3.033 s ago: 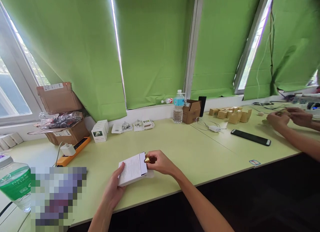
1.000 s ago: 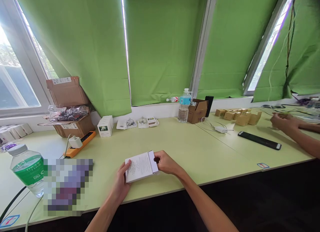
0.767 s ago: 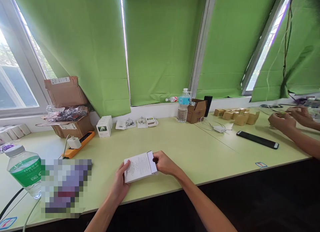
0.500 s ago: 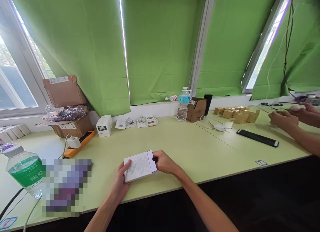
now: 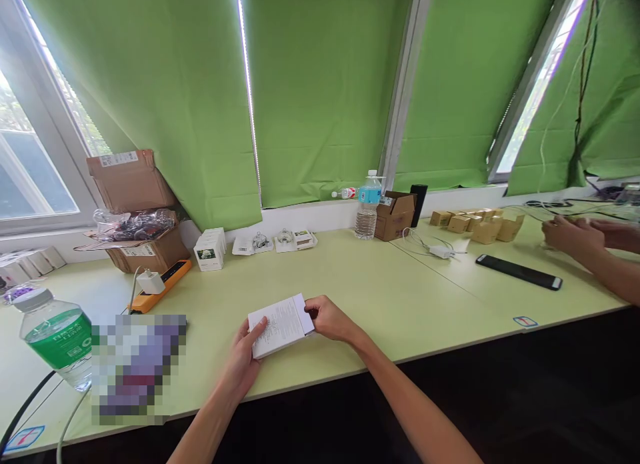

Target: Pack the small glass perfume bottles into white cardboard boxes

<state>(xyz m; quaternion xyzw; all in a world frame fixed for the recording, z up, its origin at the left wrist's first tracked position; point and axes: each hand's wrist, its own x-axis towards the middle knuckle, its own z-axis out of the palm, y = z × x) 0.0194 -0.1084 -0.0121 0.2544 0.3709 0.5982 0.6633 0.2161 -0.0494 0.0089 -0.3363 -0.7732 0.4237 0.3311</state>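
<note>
A flat white carton (image 5: 277, 327) with small printed text on its upper face is held tilted over the table's front part. My left hand (image 5: 246, 351) grips its left end, the thumb lying on the printed face. At the other end my right hand (image 5: 327, 319) is closed, fingers pinching the white end flap (image 5: 303, 314). The right fingertips are partly hidden behind the flap. Whether anything is inside the carton cannot be seen.
Behind stand small white boxes (image 5: 211, 249), two clear-fronted packs (image 5: 295, 241), a water bottle (image 5: 367, 207) and a brown carton (image 5: 395, 216). Left are a green-labelled bottle (image 5: 63, 337) and an orange power strip (image 5: 165, 287). Right lie a black phone (image 5: 519, 272) and another person's hands (image 5: 575, 241).
The carton and both hands have shifted up slightly. My right fingers now pinch the end flap, where the carton's end hole showed before. The other person's hands have moved a little.
</note>
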